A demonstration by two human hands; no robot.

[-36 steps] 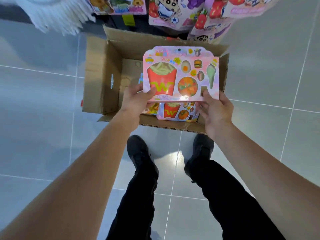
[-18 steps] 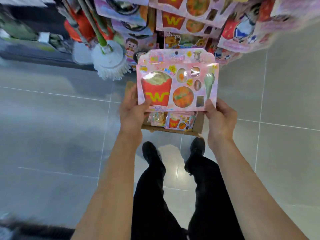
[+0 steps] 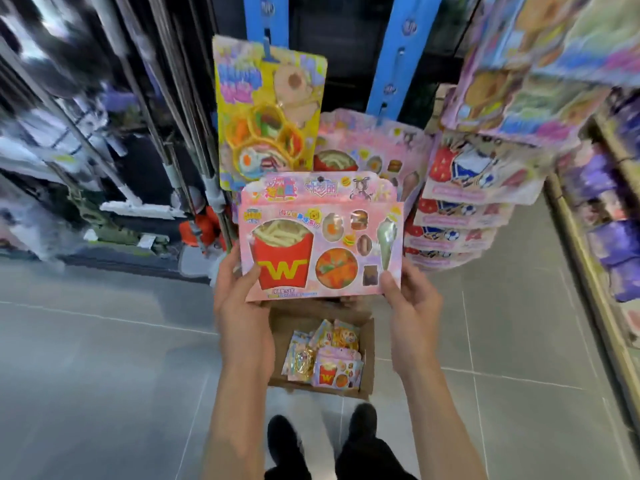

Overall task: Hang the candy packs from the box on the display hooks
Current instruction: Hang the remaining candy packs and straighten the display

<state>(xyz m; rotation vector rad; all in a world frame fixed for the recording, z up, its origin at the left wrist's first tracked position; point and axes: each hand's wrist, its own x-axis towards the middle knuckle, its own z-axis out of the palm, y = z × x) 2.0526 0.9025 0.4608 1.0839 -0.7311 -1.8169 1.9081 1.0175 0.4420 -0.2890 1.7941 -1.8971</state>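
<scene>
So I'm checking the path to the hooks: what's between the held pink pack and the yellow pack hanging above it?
Nothing: in the head view, the held pink pack's top edge overlaps the hanging yellow pack's bottom.

Both forearms are bare from the lower frame edge up to the wrists, with no sleeve, watch or band showing on either. The left hand (image 3: 242, 317) and the right hand (image 3: 414, 317) wear no gloves and no rings that can be made out, and the nails look short and plain. Below them the legs are in black trousers (image 3: 374, 459), and the feet are in plain black shoes (image 3: 282, 434) with rounded toes and no visible markings.
</scene>
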